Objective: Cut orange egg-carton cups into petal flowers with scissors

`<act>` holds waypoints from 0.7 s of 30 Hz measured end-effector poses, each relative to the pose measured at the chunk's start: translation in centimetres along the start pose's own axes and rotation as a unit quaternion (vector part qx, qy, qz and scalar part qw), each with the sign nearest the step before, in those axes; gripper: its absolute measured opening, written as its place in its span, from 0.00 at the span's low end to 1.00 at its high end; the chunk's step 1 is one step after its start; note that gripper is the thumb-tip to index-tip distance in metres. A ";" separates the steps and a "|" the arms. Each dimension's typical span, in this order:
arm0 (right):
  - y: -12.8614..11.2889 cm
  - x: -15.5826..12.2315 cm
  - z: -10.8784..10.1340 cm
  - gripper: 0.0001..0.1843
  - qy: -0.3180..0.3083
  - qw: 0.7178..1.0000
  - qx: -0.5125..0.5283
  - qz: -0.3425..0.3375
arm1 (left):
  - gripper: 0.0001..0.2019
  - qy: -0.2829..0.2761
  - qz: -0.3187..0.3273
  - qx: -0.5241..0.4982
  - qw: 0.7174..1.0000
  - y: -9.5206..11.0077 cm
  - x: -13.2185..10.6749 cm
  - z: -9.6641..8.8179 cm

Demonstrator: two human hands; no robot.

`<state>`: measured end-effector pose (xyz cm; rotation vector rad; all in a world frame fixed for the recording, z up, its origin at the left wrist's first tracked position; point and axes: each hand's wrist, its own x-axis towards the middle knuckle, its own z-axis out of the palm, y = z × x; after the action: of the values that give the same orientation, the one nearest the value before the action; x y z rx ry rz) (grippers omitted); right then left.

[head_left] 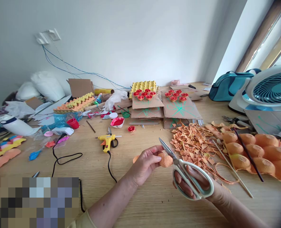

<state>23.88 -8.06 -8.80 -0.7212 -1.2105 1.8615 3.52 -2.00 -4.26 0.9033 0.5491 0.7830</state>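
Note:
My left hand [147,162] pinches an orange egg-carton cup [166,160] between thumb and fingers, above the middle of the table. In my right hand [190,182] is a pair of scissors [178,164] with pale handles, its blades angled up and left beside the cup. Whether the blades touch the cup I cannot tell. Another orange piece [136,159] lies partly hidden behind my left hand. To the right of the scissors spreads a heap of orange carton scraps [190,139]. An orange egg tray [256,150] rests at the right with a dark stick [248,153] across it.
A yellow glue gun [106,141] lies left of my hands, its cord trailing forward. Red paper flowers [144,94] stand on cardboard [147,102] behind; a single red flower [131,129] sits nearer. A white fan [247,91] and teal bag [228,85] occupy the right.

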 end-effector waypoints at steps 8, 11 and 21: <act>-0.6 0.1 0.0 0.31 0.030 0.999 0.006 -0.025 | 0.20 -0.006 -0.020 0.055 0.998 0.1 -0.2 0.5; -1.1 0.3 0.1 0.30 0.046 0.998 -0.009 -0.044 | 0.19 0.014 0.004 0.104 0.995 0.0 -0.2 0.5; -2.9 -0.4 0.7 0.25 0.087 0.969 -0.228 -0.047 | 0.13 0.129 0.057 0.216 0.966 0.1 0.4 0.3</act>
<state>24.42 -7.99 -5.89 -1.0317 -1.5455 1.4179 3.92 -1.78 -4.12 1.2505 0.9275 0.9110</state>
